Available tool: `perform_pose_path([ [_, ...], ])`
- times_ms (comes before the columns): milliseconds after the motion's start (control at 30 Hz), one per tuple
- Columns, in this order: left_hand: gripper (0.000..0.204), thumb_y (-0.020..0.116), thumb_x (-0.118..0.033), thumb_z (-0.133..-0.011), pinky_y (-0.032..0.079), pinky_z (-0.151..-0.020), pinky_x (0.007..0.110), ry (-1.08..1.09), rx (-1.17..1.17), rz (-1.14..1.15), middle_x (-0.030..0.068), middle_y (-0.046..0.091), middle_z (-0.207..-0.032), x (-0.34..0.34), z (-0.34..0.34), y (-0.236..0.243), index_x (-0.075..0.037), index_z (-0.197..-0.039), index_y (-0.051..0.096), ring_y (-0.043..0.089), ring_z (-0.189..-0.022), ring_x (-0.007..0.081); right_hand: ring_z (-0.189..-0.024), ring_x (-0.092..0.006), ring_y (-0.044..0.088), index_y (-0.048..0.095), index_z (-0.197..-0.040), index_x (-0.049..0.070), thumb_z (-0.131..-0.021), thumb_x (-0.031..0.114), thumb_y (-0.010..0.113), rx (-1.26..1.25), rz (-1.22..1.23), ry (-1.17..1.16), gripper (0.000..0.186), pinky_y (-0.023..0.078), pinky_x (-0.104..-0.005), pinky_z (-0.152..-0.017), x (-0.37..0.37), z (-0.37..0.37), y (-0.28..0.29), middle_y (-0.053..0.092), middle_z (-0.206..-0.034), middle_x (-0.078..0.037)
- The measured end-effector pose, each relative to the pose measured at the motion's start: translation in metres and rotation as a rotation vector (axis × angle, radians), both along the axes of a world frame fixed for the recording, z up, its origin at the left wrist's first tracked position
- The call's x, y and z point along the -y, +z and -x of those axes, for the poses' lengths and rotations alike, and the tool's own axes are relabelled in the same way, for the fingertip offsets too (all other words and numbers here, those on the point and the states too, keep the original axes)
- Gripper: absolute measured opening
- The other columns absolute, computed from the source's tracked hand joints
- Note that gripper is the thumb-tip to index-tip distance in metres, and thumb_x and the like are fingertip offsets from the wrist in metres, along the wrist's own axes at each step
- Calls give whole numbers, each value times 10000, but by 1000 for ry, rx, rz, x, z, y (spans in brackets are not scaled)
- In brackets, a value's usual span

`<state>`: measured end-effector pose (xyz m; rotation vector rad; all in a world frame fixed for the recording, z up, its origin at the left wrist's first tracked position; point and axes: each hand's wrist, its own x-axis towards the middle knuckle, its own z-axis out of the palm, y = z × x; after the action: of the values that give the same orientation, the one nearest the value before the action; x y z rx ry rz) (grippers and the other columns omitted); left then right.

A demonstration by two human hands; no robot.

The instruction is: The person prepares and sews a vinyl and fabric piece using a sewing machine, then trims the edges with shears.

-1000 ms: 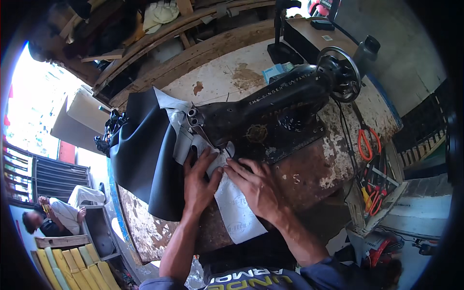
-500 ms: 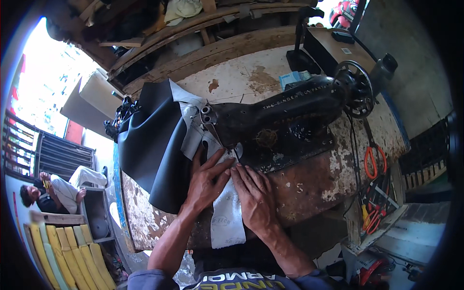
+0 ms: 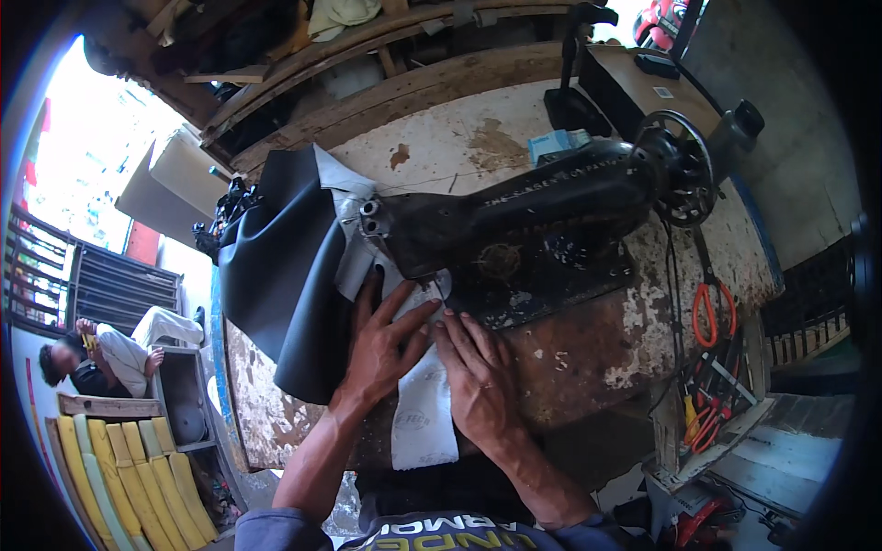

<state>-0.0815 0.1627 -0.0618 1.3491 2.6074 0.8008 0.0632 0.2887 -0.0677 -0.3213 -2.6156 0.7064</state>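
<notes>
A black sewing machine (image 3: 542,211) stands on a worn, paint-flaked table (image 3: 606,358). Under its needle lies a white strip of material (image 3: 424,418) that hangs over the table's front edge. My left hand (image 3: 381,344) lies flat on the strip just left of the needle, fingers spread. My right hand (image 3: 478,376) presses the strip right beside it, fingertips near the needle. A large black sheet of leather-like material (image 3: 276,275) drapes over the table's left side, with a grey lining (image 3: 344,207) showing behind the machine head.
Orange-handled scissors (image 3: 707,312) and several tools (image 3: 707,413) lie at the table's right end. A small blue box (image 3: 551,145) sits behind the machine. A person (image 3: 101,354) sits low at the far left beside yellow cushions (image 3: 129,468). Wooden shelving (image 3: 367,55) runs along the back.
Both hands have slid a little forward along the white strip toward the needle. The view has shifted slightly; the machine stays in place.
</notes>
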Motion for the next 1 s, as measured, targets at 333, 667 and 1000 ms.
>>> perform_pose_path([
  [333, 410, 767, -159, -905, 345, -1233, 623, 45, -66, 11, 165, 583, -1532, -6, 3, -6, -229, -1310, 765, 374, -1483, 560, -1375, -301, 562, 714, -1332, 0, -965, 124, 611, -6, -9, -29, 401, 443, -451, -1119, -1, 7, 3, 642, -1492, -145],
  [667, 378, 807, -171, -874, 387, -1230, 550, 101, 68, -100, 212, 574, -1540, 3, 14, -9, -233, -1246, 826, 421, -1493, 517, -1302, -282, 567, 634, -1440, -3, -976, 162, 610, 68, -116, 12, 493, 458, -459, -1061, -3, 19, 5, 596, -1543, -129],
  [1000, 541, 722, -279, -996, 465, -1195, 512, -256, 10, 406, 223, 417, -1657, 6, 39, 57, -283, -1526, 615, 409, -1496, 487, -1340, -334, 534, 559, -1514, -6, -982, 156, 591, 150, -231, 56, 557, 449, -521, -1086, 1, 17, 1, 508, -1623, -143],
])
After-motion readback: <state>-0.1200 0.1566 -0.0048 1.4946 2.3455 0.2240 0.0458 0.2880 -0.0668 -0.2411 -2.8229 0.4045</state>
